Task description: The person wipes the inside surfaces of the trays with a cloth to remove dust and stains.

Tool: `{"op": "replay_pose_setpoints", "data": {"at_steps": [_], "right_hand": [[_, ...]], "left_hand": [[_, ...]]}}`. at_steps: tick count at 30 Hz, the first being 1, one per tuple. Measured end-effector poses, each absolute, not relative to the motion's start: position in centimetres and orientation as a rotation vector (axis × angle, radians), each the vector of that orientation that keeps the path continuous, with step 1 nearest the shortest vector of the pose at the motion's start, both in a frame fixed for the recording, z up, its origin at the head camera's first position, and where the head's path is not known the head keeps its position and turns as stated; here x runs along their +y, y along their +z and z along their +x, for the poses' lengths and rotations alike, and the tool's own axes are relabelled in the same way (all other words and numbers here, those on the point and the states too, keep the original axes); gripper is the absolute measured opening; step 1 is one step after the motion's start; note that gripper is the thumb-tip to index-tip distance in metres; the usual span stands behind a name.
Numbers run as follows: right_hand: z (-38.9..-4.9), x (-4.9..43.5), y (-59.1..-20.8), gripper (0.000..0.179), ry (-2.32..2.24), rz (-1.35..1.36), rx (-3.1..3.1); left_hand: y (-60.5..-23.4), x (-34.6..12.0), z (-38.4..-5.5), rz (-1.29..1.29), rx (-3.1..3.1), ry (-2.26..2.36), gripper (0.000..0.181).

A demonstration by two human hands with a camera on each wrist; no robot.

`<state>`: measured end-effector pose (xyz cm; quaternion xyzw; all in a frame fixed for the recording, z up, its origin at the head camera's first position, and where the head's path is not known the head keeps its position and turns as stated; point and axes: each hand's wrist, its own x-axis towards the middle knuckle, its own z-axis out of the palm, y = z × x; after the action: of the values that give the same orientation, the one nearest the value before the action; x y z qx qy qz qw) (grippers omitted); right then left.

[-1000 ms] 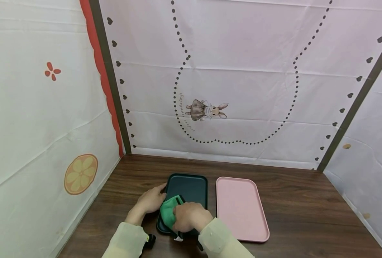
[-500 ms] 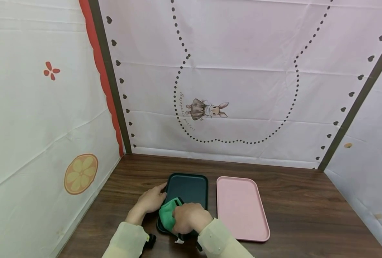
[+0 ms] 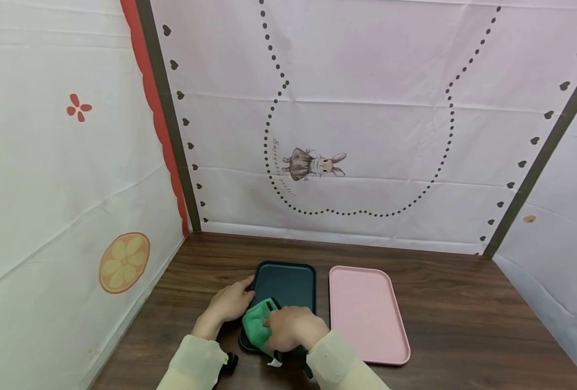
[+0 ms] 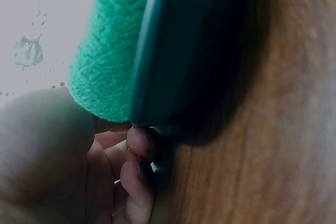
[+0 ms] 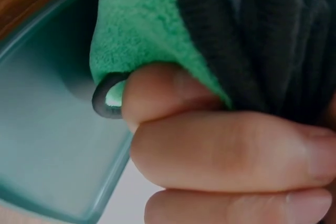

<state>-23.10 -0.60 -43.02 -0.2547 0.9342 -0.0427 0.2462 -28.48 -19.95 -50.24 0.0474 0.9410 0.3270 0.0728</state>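
A green cloth towel (image 3: pixel 255 324) with black edging lies bunched over the near-left part of a dark green tray (image 3: pixel 283 284). My right hand (image 3: pixel 290 327) grips the towel, its fingers curled into the folds; in the right wrist view a black loop (image 5: pixel 105 98) sticks out beside the fingers (image 5: pixel 226 150). At the tray's left rim, my left hand (image 3: pixel 230 301) holds the edge. The left wrist view shows its bent fingertips (image 4: pixel 139 142) against the tray's outer side, with the fuzzy towel (image 4: pixel 110 51) along the rim. A small white tag (image 3: pixel 274 363) hangs from the towel near the tray's front edge.
A pink tray (image 3: pixel 366 314) lies to the right of the dark green one on the brown wooden table (image 3: pixel 454 309). White printed cloth walls (image 3: pixel 366 135) stand behind the table and on both sides.
My right hand has shifted slightly to the right with the towel over the tray. The left hand stays at the left rim, and both trays keep their places.
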Motion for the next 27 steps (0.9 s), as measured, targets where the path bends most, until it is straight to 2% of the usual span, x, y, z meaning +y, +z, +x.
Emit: {"op": "replay_pose_setpoints", "data": {"at_steps": [27], "right_hand": [[-23.4, 1.5, -43.5, 0.054, -0.242, -0.645, 2.564]], "left_hand": [[-50.2, -20.2, -28.8, 0.150, 2.852, 0.917, 0.053]]}}
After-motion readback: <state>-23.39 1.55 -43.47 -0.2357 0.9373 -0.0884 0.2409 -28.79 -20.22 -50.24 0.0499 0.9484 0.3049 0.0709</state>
